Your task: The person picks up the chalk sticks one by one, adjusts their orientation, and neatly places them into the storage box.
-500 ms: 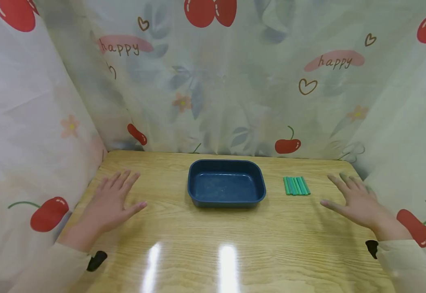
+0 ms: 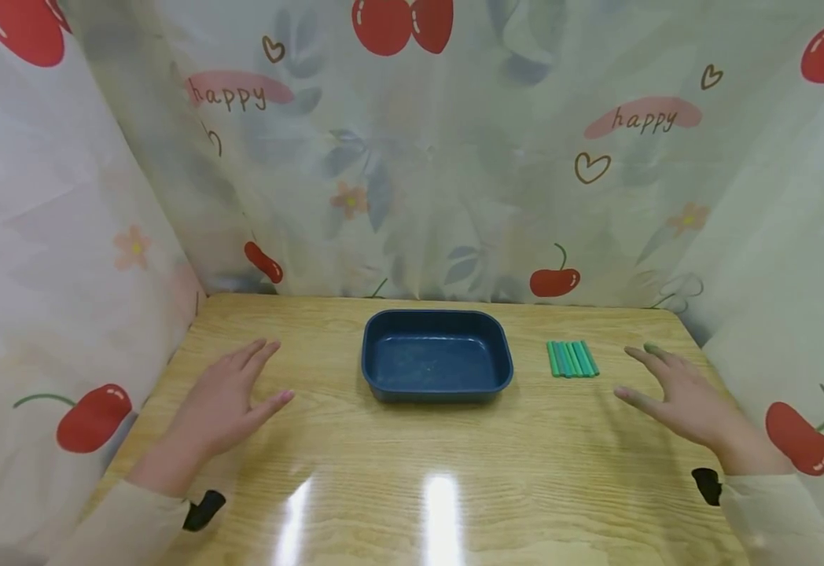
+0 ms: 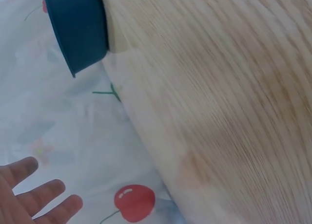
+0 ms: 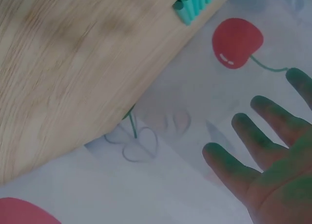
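A dark blue rectangular bin [image 2: 437, 395] with rounded corners stands near the back of the wooden table, and its inside is bare. To its right lies a row of several green and teal chalk-like sticks [image 2: 572, 359], side by side. My left hand [image 2: 217, 405] hovers over the table's left side, fingers spread, holding nothing. On the other side my right hand [image 2: 688, 405] hangs just right of the sticks, touching none of them. Green smears cover the palm and fingers [image 4: 258, 136] in the right wrist view.
A wooden table [image 2: 369, 472] carries the bin and sticks, with bright light reflections at its front. A patterned curtain [image 2: 426, 181] with cherries, hearts and flowers encloses the back and both sides. Each wrist has a black strap [image 2: 204, 511] at the sleeve.
My left hand has shifted slightly right and its fingers have drawn closer together. The right hand has moved slightly left. The bin and sticks stay in place on the table.
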`<state>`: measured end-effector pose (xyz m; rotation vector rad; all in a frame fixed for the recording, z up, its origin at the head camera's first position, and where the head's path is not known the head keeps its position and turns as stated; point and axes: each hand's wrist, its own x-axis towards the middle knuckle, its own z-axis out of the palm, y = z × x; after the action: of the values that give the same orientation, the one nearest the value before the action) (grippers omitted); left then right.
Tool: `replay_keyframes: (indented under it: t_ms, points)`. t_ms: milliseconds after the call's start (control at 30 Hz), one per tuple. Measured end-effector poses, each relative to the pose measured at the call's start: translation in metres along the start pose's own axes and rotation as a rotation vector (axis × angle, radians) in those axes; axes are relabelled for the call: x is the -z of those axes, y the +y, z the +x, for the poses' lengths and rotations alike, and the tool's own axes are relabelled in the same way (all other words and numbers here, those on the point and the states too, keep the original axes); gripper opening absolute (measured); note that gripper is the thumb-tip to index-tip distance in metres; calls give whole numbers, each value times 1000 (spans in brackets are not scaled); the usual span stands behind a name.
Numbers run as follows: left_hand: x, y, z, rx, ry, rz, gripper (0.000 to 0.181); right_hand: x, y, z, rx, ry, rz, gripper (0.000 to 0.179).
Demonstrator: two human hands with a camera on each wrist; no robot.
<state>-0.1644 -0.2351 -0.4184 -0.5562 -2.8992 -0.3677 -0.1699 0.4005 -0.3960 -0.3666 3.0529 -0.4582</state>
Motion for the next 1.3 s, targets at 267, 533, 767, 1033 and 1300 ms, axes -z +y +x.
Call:
replay_keyframes:
  t_ms: [267,533,767,1033,1300]
  points:
    - [-7,11,5,-20,80,-88,69,0,-19,-1,36,32,89,69]
    - [-16,19,6,-16,148,-129,59,-1,-37,0,42,74,138,68]
    - [-23,27,14,2,175,-170,55,-6,-49,8,55,155,149,58]
    - [-25,37,28,46,187,-251,55,-13,-68,17,81,244,174,47]
    - [-26,51,47,87,179,-339,56,-26,-84,32,96,271,183,42]
